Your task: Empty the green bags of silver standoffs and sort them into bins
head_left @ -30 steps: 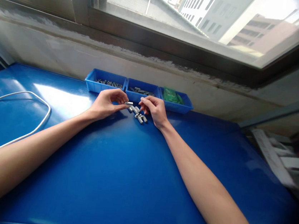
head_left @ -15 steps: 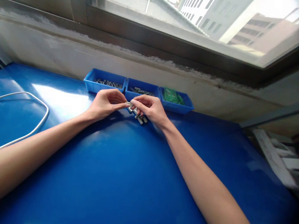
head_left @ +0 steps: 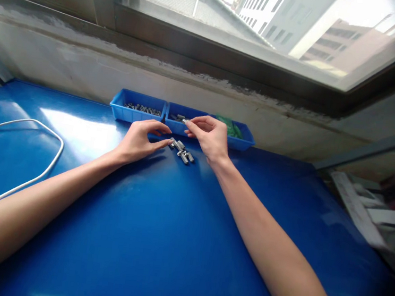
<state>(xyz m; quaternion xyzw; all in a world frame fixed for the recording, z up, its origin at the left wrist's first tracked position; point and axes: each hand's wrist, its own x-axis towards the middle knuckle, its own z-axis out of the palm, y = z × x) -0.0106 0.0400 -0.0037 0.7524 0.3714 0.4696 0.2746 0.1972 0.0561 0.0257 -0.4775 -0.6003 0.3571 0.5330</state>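
Several small silver metal pieces (head_left: 180, 149), short and bar-like, lie in a loose cluster on the blue table (head_left: 144, 237). Beside their left end is my left hand (head_left: 141, 141), thumb and fingers apart with nothing between them; the thumb tip is close to the nearest piece. My right hand (head_left: 213, 138) is raised at the front of the middle blue bin (head_left: 175, 125), pinching a small silver metal piece (head_left: 185, 121) between thumb and fingertips. Similar metal parts (head_left: 177, 117) show inside that bin, partly hidden by the right hand.
The left blue bin (head_left: 135, 115) holds many small metal parts. Green packaging (head_left: 233, 128) fills the right blue bin (head_left: 242, 144). A white cable (head_left: 56, 160) curves across the table at left. Behind the bins are a wall and window frame (head_left: 195, 45).
My hands have come apart. The right hand has moved up and back to the middle bin with a metal piece; the left has opened beside the cluster.
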